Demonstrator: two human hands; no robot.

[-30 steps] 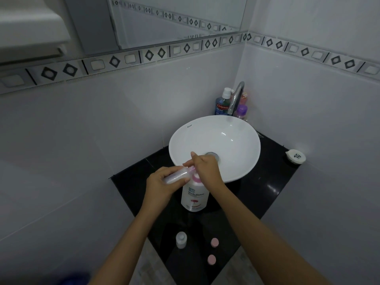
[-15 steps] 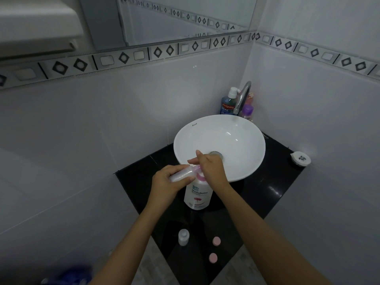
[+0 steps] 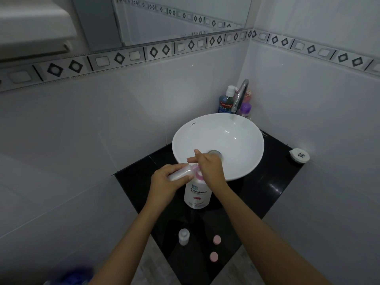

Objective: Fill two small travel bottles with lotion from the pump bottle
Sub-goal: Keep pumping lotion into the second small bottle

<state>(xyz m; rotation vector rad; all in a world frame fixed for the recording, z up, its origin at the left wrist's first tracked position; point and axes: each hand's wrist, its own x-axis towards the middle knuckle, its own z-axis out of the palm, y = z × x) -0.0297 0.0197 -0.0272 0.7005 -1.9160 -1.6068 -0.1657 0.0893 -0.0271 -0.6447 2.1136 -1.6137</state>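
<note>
The white pump bottle [image 3: 197, 193] with a pink collar stands on the black counter [image 3: 267, 194] in front of the basin. My left hand [image 3: 166, 182] grips a small clear travel bottle [image 3: 181, 173], tilted almost flat with its mouth at the pump's spout. My right hand [image 3: 209, 165] rests palm-down on the pump head, which it hides. A second small travel bottle [image 3: 183, 236] stands upright and uncapped near the counter's front corner. Two pink caps [image 3: 217, 240] [image 3: 213, 256] lie to its right.
A white bowl basin [image 3: 242, 140] sits behind the pump bottle, with a chrome tap [image 3: 240, 95] and several toiletry bottles [image 3: 226, 101] in the corner. A small white round object [image 3: 299, 155] lies at the counter's right edge. Tiled walls close in on both sides.
The hands and bottles hold the same positions. Only the view has shifted slightly to the left and down.
</note>
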